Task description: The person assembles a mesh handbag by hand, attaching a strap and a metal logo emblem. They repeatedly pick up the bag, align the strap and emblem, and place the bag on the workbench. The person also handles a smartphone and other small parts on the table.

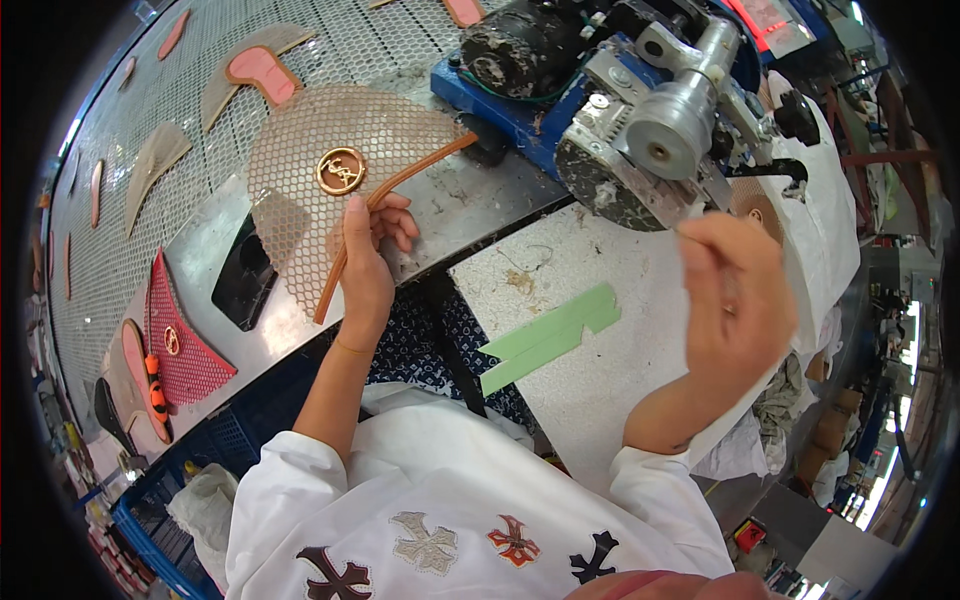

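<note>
A fan-shaped beige mesh panel (300, 225), with a round gold-and-brown emblem (341, 171) on it, lies across the metal worktop's front edge. Along its near edge runs a narrow orange-brown trim strip (425, 161). My left hand (372, 255) grips the panel at this strip, thumb on top and fingers curled beneath. Raised at the right is my right hand (738, 300), its thumb and fingertips pinched together just below the machine's metal head (660, 140). Whatever sits between those fingertips is too small to make out.
The blue-based machine (500, 105) stands at the back right. Green tape strips (550, 340) stick to the white board beside it. Leftward lie a black angular piece (245, 275), a red mesh piece (190, 350) and an orange-and-black handled tool (155, 385). Several cut pieces rest on the perforated surface (200, 50).
</note>
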The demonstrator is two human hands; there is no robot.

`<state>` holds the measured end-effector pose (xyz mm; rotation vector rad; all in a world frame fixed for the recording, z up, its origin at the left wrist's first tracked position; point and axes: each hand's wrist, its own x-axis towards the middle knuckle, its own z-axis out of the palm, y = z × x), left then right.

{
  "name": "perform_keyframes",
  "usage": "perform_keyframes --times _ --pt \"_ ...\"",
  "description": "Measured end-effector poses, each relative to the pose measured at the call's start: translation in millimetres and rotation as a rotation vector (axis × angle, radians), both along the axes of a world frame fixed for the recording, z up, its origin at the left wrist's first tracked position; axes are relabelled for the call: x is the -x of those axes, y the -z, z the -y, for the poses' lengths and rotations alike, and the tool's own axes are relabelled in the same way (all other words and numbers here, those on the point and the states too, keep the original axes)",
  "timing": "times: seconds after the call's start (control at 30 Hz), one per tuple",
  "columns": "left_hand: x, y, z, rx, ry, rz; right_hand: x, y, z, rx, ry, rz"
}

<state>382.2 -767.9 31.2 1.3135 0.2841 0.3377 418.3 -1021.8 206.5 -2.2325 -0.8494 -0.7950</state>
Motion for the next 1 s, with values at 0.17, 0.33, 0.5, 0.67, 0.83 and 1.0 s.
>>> perform_keyframes --times 0.17,0.33,0.5,0.67,0.83,1.0 --pt "-9.4 12.2 8.7 0.092 -0.019 0.014 12.5 -3.2 17.3 -0.009 -0.069 0.009" --pt "1.1 -5.6 -1.0 0.181 0.027 0.047 7.6 -3.9 0.7 0.207 -0.454 -0.031" --pt "32.5 -32.3 -34.3 0.002 -0.050 0.182 11.7 2.0 -18.7 0.299 -0.514 -0.214" --pt "90.1 -83.7 -159.8 -0.396 -0.224 0.161 9.4 17.0 -29.1 0.388 -0.505 -0.292" --pt "123.4 -128.6 -334.1 -1.429 -0.899 0.275 10.6 31.1 -56.8 0.439 -0.499 -0.353" --pt "181.1 -106.8 -544.8 -1.871 -1.069 -0.004 4.2 37.9 -109.7 0.533 -0.585 -0.355"
